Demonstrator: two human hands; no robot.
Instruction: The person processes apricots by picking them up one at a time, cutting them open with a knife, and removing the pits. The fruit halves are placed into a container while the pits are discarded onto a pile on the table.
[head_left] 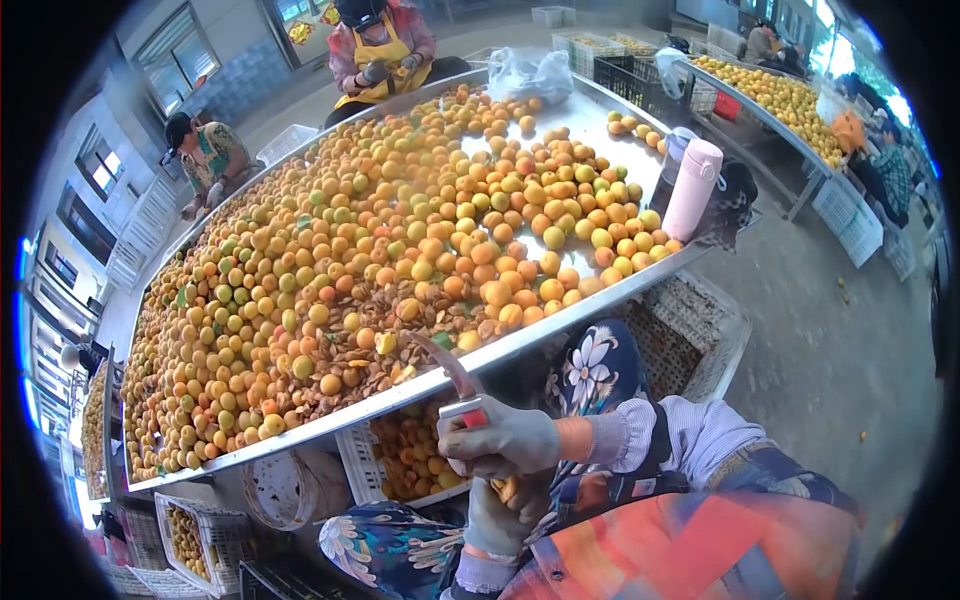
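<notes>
My right hand (505, 437), in a grey glove, is closed around the red handle of a curved knife (452, 367). Its brownish blade points up and left, over the table's metal rim. Just below, my left hand (503, 522), also gloved, is closed on an apricot (507, 487); only a small orange part of it shows between the gloves. Both hands are close together above my lap, in front of the table edge. Under them stands a white crate (358, 462) with apricots in it. Brown apricot pits (385, 305) lie in a heap among whole apricots (300, 240) on the table.
A metal-rimmed table (600, 299) stretches ahead, bearing a pink bottle (692, 190) and a plastic bag (530, 75). Beneath are a crate (715, 330) and a white bucket (282, 490). Two co-workers sit at its far side. Another fruit table (775, 100) stands at right.
</notes>
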